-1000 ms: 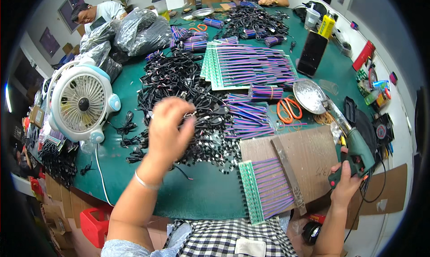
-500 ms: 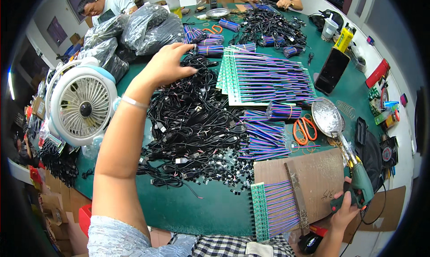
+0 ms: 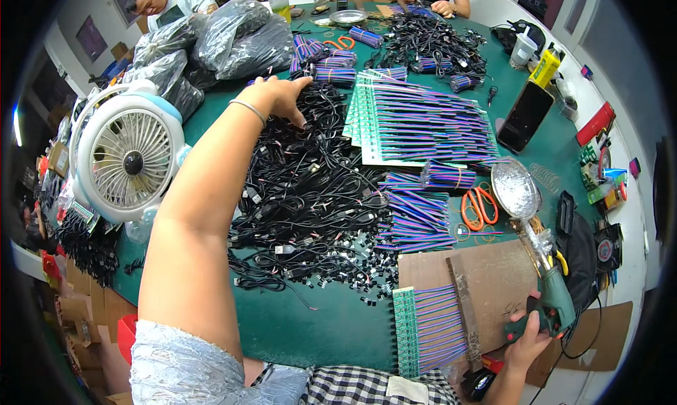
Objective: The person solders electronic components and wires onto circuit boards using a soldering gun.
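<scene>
My left hand (image 3: pixel 279 98) reaches to the far end of a heap of black USB cables (image 3: pixel 303 193), fingers spread and thumb low over the cables. I cannot see anything held in it. My right hand (image 3: pixel 527 343), at the lower right, grips a green soldering gun (image 3: pixel 557 299). Its metal front end points up toward a round silvery dish (image 3: pixel 516 188). Left of that hand, a wooden board (image 3: pixel 504 274) carries a strip of green circuit boards (image 3: pixel 405 327) with blue and purple wires, under a narrow bar (image 3: pixel 464 310).
Wired circuit-board panels (image 3: pixel 423 123) lie beyond the loose wires (image 3: pixel 419 218). Orange scissors (image 3: pixel 479 206) sit beside the dish. A phone (image 3: pixel 525 116) stands at the right. On the left are a white fan (image 3: pixel 130 161) and grey plastic bags (image 3: pixel 243 38). Two people sit across the table.
My left hand has moved a little right and down toward the cable heap. My right hand has shifted slightly left with the soldering gun.
</scene>
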A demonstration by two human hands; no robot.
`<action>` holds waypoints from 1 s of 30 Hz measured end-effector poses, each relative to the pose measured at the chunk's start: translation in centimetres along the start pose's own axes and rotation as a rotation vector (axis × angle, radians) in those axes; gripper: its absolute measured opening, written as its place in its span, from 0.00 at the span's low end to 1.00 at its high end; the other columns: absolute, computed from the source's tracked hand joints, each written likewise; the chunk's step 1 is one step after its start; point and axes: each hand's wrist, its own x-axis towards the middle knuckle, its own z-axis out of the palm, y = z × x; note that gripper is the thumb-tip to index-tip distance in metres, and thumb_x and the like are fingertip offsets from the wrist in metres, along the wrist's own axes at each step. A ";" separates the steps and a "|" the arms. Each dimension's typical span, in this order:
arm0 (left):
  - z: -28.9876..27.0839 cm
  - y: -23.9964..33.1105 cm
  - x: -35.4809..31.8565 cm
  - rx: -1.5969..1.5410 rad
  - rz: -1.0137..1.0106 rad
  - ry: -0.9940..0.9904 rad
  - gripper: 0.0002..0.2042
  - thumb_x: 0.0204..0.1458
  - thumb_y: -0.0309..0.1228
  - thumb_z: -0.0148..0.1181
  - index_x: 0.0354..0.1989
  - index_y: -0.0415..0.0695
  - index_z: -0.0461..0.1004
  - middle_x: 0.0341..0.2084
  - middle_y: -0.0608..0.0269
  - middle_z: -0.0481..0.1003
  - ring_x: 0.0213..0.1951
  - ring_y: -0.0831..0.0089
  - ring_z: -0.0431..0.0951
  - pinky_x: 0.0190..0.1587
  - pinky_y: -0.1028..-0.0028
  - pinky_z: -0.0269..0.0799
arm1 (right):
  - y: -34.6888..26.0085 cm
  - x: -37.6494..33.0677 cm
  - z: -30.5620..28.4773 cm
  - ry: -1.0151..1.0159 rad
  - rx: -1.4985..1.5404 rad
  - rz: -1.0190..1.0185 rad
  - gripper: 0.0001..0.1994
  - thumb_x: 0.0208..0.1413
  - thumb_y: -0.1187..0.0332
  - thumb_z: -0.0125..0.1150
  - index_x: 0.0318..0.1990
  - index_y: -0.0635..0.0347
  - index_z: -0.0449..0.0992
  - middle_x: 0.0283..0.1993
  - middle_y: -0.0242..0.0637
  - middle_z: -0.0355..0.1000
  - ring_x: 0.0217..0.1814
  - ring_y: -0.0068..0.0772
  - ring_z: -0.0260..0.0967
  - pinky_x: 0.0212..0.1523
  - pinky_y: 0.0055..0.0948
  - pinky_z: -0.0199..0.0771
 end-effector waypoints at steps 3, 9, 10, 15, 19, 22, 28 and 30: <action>-0.6 -0.4 0.8 0.013 0.012 -0.084 0.49 0.35 0.49 0.72 0.68 0.59 0.51 0.51 0.50 0.73 0.57 0.57 0.69 0.60 0.54 0.53 | -0.1 -0.5 -0.5 -0.039 -0.028 -0.049 0.20 0.55 0.72 0.50 0.56 0.69 0.62 0.50 0.50 0.70 0.28 0.24 0.68 0.29 0.21 0.70; 0.0 -1.2 -1.7 -0.119 0.135 0.260 0.27 0.49 0.31 0.52 0.60 0.47 0.59 0.44 0.41 0.74 0.49 0.48 0.74 0.52 0.58 0.68 | 0.7 -0.9 -1.1 0.025 0.025 0.015 0.23 0.54 0.72 0.51 0.58 0.70 0.59 0.50 0.52 0.69 0.29 0.27 0.69 0.29 0.22 0.71; -0.2 -1.8 -2.5 -0.190 0.115 0.309 0.26 0.49 0.30 0.51 0.60 0.46 0.59 0.43 0.40 0.74 0.48 0.48 0.74 0.52 0.58 0.68 | 0.7 -1.0 -1.2 0.019 0.027 0.040 0.25 0.54 0.72 0.52 0.59 0.69 0.57 0.51 0.54 0.69 0.29 0.28 0.69 0.30 0.23 0.72; 0.0 -3.4 -9.7 -0.871 -0.011 0.587 0.26 0.53 0.29 0.47 0.63 0.44 0.57 0.35 0.57 0.73 0.31 0.67 0.72 0.36 0.72 0.68 | 0.1 -1.1 -1.0 0.001 0.052 -0.011 0.21 0.55 0.71 0.49 0.57 0.70 0.62 0.51 0.49 0.70 0.28 0.25 0.68 0.30 0.21 0.69; 2.9 0.1 -16.8 -1.712 -0.106 0.580 0.14 0.56 0.30 0.51 0.51 0.50 0.63 0.27 0.73 0.64 0.24 0.81 0.64 0.26 0.79 0.62 | 0.0 -1.5 -1.6 -0.002 0.062 0.000 0.21 0.56 0.70 0.49 0.56 0.69 0.62 0.52 0.48 0.70 0.29 0.25 0.67 0.31 0.21 0.69; 6.5 4.2 -21.3 -2.178 -0.215 0.577 0.06 0.59 0.35 0.53 0.40 0.50 0.65 0.26 0.69 0.68 0.25 0.77 0.70 0.25 0.75 0.67 | -0.1 -1.9 -1.7 -0.002 0.110 0.007 0.20 0.57 0.70 0.49 0.56 0.69 0.63 0.52 0.48 0.69 0.30 0.25 0.67 0.31 0.21 0.69; 9.9 9.9 -22.1 -2.382 -0.186 0.373 0.14 0.62 0.43 0.49 0.44 0.45 0.69 0.39 0.60 0.73 0.41 0.68 0.72 0.45 0.67 0.67 | -0.2 -2.4 -1.4 -0.038 0.173 0.050 0.20 0.57 0.69 0.48 0.57 0.69 0.61 0.53 0.49 0.68 0.29 0.25 0.68 0.30 0.20 0.70; 8.7 10.5 -22.8 -2.272 -0.150 0.266 0.24 0.62 0.50 0.44 0.58 0.43 0.63 0.55 0.55 0.66 0.50 0.67 0.68 0.50 0.66 0.65 | -0.2 -2.7 -2.0 -0.037 0.181 0.038 0.21 0.57 0.69 0.48 0.57 0.69 0.61 0.52 0.49 0.68 0.29 0.25 0.68 0.29 0.20 0.70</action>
